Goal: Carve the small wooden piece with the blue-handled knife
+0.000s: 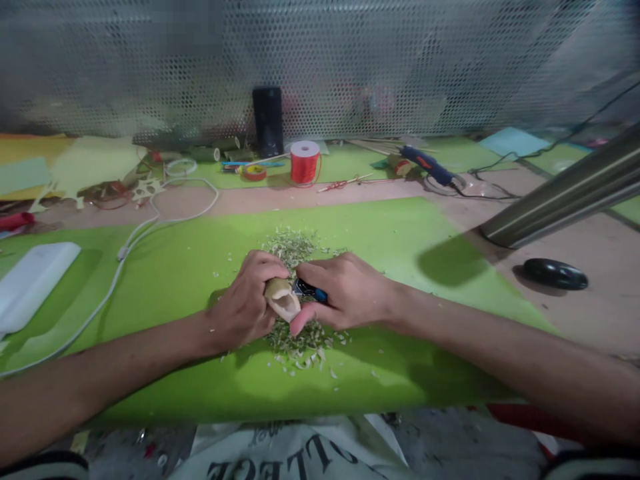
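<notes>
My left hand (253, 291) is wrapped around a short hollow bamboo piece (283, 298), its pale, slanted cut end turned toward me. Closed around a dark and blue utility knife (311, 291), my right hand (347, 290) keeps the tool against the bamboo's right side. The right thumb rests at the bamboo's cut edge. The knife's blade is mostly hidden between bamboo and fingers. Green and pale shavings (303, 343) lie scattered under and around both hands on the green mat (165, 287).
Behind are a red thread spool (305, 164), a black phone (269, 120) leaning on perforated metal, tape (255, 173) and a blue glue gun (427, 165). A white power bank (37, 283) with a cable lies left. Right are a metal post (560, 193) and a black mouse (555, 274).
</notes>
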A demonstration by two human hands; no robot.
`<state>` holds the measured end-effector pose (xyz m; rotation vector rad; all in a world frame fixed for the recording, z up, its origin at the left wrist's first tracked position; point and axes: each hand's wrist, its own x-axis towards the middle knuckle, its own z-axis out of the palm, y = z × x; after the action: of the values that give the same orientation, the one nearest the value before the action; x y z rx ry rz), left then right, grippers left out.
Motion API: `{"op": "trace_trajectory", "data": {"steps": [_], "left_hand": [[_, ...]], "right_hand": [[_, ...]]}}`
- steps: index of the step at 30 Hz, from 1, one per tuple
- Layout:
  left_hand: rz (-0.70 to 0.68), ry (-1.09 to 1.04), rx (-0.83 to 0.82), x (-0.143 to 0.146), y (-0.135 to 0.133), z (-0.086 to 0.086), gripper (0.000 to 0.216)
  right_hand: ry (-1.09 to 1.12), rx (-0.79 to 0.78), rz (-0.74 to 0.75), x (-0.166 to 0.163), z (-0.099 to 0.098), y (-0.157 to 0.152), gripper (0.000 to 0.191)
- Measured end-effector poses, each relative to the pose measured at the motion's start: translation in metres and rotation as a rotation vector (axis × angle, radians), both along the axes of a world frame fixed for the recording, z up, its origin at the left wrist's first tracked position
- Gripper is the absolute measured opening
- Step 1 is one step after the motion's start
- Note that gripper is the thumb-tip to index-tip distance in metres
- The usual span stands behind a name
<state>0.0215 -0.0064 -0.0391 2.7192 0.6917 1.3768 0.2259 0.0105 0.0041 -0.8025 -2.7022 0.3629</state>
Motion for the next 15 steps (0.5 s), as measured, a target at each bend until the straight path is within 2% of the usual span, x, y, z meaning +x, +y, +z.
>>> {"op": "trace_trajectory", "data": {"steps": [7, 11, 15], "left_hand": [[0.028, 0.027, 0.038, 0.0023, -0.0012, 0.0066, 0.032], [0.038, 0.016, 0.050, 0.0043, -0.0010, 0.0062, 0.024], [0.027, 0.019, 0.058, 0.0044, -0.0009, 0.0044, 0.028]], "right_hand": [[0.032, -0.022, 0.006, -0.0004, -0.0002, 0.0007, 0.083], [0.043, 0.142, -0.028, 0.0002, 0.0011, -0.0020, 0.078], [0.041, 0.268, -0.050, -0.0001, 0.0018, -0.0059, 0.074]]}}
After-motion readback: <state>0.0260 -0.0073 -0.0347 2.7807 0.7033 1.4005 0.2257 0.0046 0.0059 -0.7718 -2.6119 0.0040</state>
